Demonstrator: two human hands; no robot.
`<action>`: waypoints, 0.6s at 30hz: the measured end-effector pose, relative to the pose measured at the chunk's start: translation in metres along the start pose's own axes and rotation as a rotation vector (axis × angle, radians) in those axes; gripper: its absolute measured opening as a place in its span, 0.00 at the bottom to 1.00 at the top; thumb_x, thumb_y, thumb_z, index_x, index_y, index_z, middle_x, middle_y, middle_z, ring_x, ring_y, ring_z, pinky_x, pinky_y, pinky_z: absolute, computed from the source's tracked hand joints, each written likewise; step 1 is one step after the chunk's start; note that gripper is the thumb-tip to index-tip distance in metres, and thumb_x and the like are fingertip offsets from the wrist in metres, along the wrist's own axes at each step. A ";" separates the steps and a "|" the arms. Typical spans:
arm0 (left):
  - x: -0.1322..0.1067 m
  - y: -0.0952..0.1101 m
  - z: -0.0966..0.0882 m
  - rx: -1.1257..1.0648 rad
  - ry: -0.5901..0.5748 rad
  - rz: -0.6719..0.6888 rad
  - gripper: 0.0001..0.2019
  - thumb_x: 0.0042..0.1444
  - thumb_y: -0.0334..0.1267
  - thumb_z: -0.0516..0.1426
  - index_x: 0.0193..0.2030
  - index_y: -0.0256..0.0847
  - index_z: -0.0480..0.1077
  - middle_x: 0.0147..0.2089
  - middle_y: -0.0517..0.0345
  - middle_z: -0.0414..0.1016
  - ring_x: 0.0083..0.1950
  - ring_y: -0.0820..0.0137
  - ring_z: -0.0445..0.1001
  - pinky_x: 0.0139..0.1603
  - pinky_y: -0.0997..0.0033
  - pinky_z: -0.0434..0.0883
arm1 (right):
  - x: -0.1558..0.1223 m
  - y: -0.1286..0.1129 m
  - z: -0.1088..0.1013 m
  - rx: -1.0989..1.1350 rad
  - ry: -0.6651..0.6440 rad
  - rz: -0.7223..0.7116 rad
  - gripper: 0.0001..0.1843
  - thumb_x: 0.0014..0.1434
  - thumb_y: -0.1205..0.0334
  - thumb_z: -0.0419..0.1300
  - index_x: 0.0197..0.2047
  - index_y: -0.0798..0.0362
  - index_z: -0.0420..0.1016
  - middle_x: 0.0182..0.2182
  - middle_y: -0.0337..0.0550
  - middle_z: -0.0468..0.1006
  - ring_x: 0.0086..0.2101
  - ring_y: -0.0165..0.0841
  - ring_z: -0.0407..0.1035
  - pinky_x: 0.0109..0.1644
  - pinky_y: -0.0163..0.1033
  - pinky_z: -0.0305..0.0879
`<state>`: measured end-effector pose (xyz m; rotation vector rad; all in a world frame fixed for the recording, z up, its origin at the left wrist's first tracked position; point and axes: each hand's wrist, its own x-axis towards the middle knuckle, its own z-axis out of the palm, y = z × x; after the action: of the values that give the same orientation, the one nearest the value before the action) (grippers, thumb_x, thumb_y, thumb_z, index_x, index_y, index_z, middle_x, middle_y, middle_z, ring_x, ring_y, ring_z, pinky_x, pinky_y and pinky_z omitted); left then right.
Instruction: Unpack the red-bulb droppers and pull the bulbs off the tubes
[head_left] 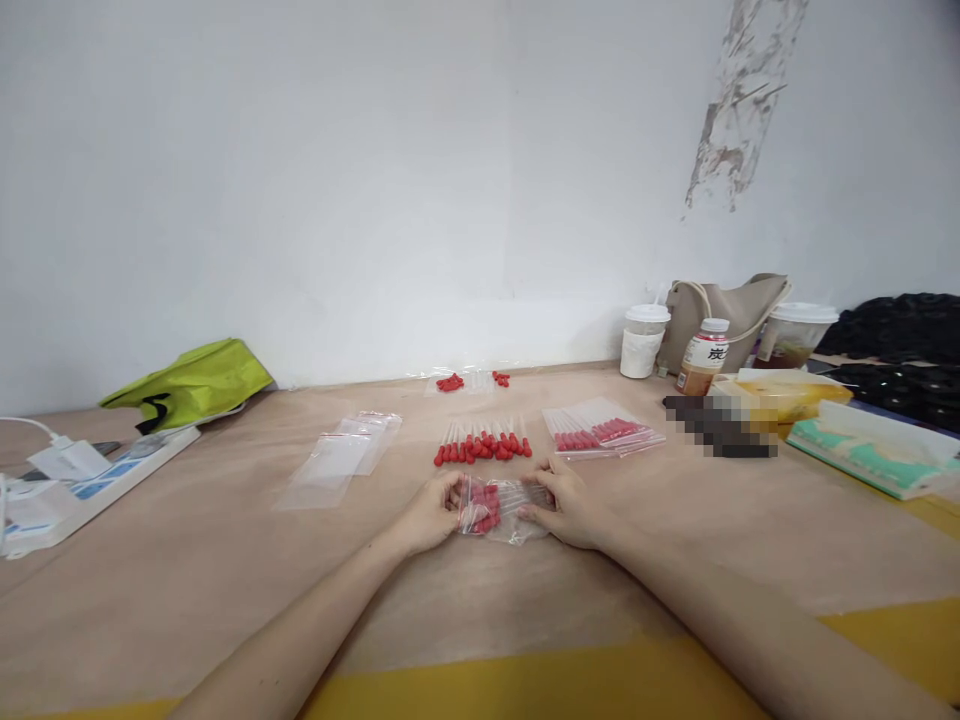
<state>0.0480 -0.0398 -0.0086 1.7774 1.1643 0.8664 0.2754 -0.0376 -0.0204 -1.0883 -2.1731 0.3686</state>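
Note:
Between my hands is a clear zip bag [517, 528] holding several droppers with red rubber bulbs [486, 510]. My left hand [433, 512] is closed on the bag's zip end, beside the red bulbs. At the other end, my right hand [564, 503] pinches the bag near the clear tubes. Just beyond lies a row of loose droppers [484, 445], bulbs toward me. Filled zip bags of droppers [600, 430] lie to the right of that row. Flat zip bags [341, 455] without droppers overlap on the left.
Red bulbs [450, 383] on clear plastic lie near the wall. A power strip [105, 490] and a yellow-green pouch [199, 380] are at left. Lidded cups [637, 345], a bottle [705, 360], a handbag [727, 310] and tissue packs [862, 450] stand or lie at right.

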 end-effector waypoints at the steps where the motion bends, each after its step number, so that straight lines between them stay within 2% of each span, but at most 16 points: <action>1: 0.000 0.000 0.000 0.010 -0.014 0.011 0.19 0.41 0.45 0.62 0.37 0.35 0.68 0.33 0.56 0.72 0.31 0.72 0.69 0.30 0.74 0.66 | 0.000 0.000 0.000 0.002 0.006 -0.002 0.16 0.49 0.56 0.60 0.40 0.55 0.70 0.36 0.45 0.64 0.35 0.32 0.62 0.38 0.38 0.61; 8: -0.001 0.005 0.001 0.076 -0.064 0.075 0.13 0.47 0.43 0.58 0.34 0.37 0.60 0.28 0.62 0.65 0.28 0.77 0.65 0.29 0.76 0.64 | -0.001 0.000 0.000 0.012 0.037 -0.019 0.17 0.48 0.57 0.62 0.41 0.55 0.70 0.36 0.45 0.65 0.35 0.33 0.62 0.39 0.39 0.61; 12: 0.001 0.003 0.002 0.093 -0.067 0.116 0.12 0.49 0.41 0.56 0.36 0.38 0.60 0.31 0.61 0.64 0.29 0.76 0.65 0.30 0.76 0.65 | -0.002 0.000 0.000 0.021 0.032 -0.028 0.17 0.48 0.57 0.61 0.42 0.55 0.70 0.35 0.45 0.65 0.34 0.32 0.62 0.38 0.38 0.62; 18: 0.000 0.007 0.003 0.198 -0.011 0.167 0.09 0.52 0.37 0.54 0.39 0.38 0.62 0.33 0.59 0.67 0.31 0.75 0.67 0.32 0.75 0.65 | -0.002 -0.001 -0.001 0.026 0.038 -0.035 0.17 0.48 0.57 0.61 0.42 0.54 0.70 0.36 0.45 0.65 0.34 0.32 0.62 0.38 0.38 0.61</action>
<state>0.0530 -0.0422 -0.0038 2.0618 1.1389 0.8609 0.2764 -0.0402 -0.0197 -1.0336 -2.1457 0.3562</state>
